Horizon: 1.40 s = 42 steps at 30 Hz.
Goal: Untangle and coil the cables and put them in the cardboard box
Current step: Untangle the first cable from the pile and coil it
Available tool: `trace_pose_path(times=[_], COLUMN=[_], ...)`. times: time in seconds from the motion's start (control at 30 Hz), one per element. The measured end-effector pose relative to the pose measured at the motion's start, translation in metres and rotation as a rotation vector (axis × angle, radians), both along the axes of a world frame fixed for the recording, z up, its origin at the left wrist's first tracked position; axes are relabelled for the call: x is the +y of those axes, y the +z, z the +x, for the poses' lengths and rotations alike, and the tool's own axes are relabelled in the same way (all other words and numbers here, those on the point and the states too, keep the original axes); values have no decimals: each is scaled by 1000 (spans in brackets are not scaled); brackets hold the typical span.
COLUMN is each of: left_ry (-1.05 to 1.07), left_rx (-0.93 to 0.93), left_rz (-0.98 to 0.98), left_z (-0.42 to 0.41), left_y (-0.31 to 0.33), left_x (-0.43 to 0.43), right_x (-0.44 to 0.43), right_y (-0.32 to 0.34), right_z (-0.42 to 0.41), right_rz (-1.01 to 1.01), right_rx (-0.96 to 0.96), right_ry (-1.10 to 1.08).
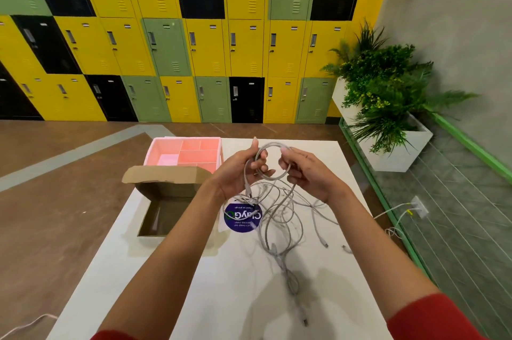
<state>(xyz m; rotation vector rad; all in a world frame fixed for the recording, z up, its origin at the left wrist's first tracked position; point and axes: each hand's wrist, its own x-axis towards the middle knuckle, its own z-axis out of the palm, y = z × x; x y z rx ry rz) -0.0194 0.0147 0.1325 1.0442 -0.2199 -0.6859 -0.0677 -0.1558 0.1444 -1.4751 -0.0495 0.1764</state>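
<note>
Above the white table both hands hold up a small round coil of grey cable. My left hand grips the coil's left side, fingers curled round it. My right hand pinches the coil's right side. From the coil the cable's tail hangs down into a loose tangle of grey and white cables on the table, with one plug end lying near me. The open cardboard box stands at the table's left edge, left of my left forearm; its inside looks bare.
A pink divided tray sits behind the box at the far left of the table. A round blue sticker lies under the cables. Lockers fill the far wall. A white planter stands at right, beside a glass railing.
</note>
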Motion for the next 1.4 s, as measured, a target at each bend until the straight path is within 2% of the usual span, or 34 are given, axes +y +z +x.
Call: trace_pose_path(times=[0.27, 0.4, 0.53, 0.67, 0.77, 0.9, 1.07, 1.2, 1.4], left_ry=[50, 61, 68, 99, 97, 90, 79, 62, -27], left_rx=[110, 28, -48, -61, -48, 2, 33, 7, -21], left_rz=[-253, -219, -186, -147, -103, -43, 5, 25, -102], left_z=[-8, -8, -6, -6, -9, -12, -9, -9, -9], left_y=[-11, -11, -10, -9, -5, -2, -5, -1, -5], left_x=[-13, -20, -22, -21, -20, -22, -24, -30, -28], right_x=[4, 5, 5, 5, 5, 7, 6, 6, -3], right_y=[-3, -2, 0, 1, 0, -3, -6, -6, -8], right_z=[5, 5, 5, 5, 6, 8, 6, 7, 10], right_rz=[-6, -96, -125, -142, -66, 180, -33, -107, -184], right_rx=[106, 58, -26, 25, 40, 99, 12, -22, -90], right_ry=[-180, -229, -171, -132, -167, -197, -145, -186, -169])
